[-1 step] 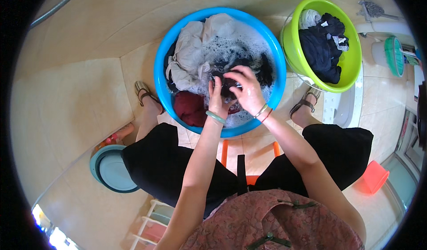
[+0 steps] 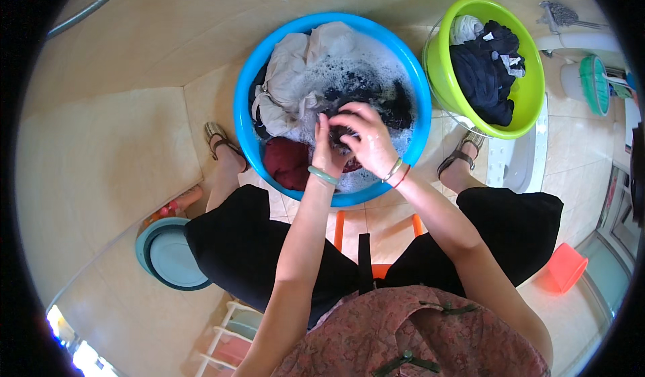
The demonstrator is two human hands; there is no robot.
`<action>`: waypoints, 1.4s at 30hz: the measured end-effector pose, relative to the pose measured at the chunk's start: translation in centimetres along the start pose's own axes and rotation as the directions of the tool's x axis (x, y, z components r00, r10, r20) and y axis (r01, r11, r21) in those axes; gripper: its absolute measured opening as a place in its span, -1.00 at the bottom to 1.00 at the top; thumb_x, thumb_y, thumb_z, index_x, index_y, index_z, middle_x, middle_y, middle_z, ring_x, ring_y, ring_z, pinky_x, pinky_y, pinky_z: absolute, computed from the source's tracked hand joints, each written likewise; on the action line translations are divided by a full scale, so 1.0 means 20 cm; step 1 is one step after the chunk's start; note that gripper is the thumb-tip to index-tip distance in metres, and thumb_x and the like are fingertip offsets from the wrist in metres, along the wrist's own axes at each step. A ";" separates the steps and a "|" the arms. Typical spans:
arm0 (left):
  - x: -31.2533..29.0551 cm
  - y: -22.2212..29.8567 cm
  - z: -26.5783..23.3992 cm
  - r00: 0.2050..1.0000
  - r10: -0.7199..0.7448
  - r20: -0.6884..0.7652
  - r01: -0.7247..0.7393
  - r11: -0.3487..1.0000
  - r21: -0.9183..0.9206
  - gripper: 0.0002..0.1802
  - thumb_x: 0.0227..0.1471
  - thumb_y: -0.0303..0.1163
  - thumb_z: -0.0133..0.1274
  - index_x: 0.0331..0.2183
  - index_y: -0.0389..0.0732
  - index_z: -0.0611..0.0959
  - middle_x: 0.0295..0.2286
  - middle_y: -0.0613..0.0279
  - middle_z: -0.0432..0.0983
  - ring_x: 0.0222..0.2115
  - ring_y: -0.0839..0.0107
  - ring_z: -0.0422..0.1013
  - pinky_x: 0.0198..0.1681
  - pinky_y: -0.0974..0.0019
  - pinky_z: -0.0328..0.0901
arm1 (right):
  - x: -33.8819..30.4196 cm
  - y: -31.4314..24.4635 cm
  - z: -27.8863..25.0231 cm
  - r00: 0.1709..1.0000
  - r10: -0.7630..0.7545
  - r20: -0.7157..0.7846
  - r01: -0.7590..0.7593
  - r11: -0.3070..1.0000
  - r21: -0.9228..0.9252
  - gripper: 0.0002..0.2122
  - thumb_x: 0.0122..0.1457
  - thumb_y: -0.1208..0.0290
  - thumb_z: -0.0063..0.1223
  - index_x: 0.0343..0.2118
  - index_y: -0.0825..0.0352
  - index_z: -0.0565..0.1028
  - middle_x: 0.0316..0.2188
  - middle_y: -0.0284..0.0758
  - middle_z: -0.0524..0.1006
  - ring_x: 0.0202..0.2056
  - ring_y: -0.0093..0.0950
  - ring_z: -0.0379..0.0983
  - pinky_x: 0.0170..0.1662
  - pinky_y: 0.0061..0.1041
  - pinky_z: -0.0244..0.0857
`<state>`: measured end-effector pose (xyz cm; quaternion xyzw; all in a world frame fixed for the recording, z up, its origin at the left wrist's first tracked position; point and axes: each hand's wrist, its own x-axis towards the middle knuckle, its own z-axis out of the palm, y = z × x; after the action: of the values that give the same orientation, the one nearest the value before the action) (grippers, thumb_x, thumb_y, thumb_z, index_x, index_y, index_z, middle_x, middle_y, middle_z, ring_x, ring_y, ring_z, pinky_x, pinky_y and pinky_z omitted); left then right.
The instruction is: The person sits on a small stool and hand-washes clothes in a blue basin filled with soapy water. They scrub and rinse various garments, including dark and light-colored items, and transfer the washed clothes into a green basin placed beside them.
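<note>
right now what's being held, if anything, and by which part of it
Dark cloth, bunched between the left hand and right hand; which part they grip cannot be told.

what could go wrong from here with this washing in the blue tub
Colour might run from the maroon cloth or dark cloth onto the pale cloth, since all sit in one blue tub. Suds could slop over the rim, perhaps making the tiled floor slippery. The green bangle on the left wrist could snag fabric.
</note>
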<state>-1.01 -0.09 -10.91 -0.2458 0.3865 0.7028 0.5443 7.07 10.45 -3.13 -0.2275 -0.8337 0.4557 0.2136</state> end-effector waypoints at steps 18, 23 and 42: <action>-0.32 0.05 0.18 0.937 -0.060 0.343 0.057 0.998 0.019 -0.60 0.23 -0.23 -0.19 0.05 -0.17 0.42 -0.05 0.21 0.45 -0.08 0.32 0.42 0.00 0.16 0.35 | -0.01 -0.03 -0.12 0.765 0.490 0.419 -0.507 0.057 0.860 -0.42 0.11 0.32 0.20 0.19 0.23 0.25 0.10 -0.31 0.34 0.08 -0.50 0.29 0.14 -0.48 0.17; -0.31 0.06 0.19 0.963 0.012 0.267 -0.120 0.913 0.391 -0.61 0.21 -0.28 -0.14 0.03 -0.21 0.43 -0.09 0.18 0.47 -0.14 0.40 0.45 -0.08 0.26 0.38 | 0.02 -0.06 -0.11 0.765 0.485 0.423 -0.542 0.130 0.831 -0.61 0.02 0.45 0.26 -0.06 0.25 0.43 -0.20 -0.32 0.51 -0.18 -0.53 0.46 -0.10 -0.52 0.35; -0.45 0.11 0.40 0.853 0.522 -0.028 -0.488 0.814 0.315 -0.72 -0.03 -0.27 0.25 -0.26 -0.10 0.56 -0.15 0.20 0.45 -0.12 0.39 0.37 -0.07 0.21 0.32 | 0.00 -0.26 -0.01 0.752 0.649 0.118 -0.276 0.147 0.950 -0.81 0.12 0.32 0.20 -0.26 0.29 0.53 -0.31 -0.44 0.53 -0.27 -0.63 0.42 -0.17 -0.59 0.32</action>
<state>0.04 1.01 1.14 -0.0894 0.5687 0.7409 0.3458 6.32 8.13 1.36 -0.3803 -0.2493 0.8449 0.2816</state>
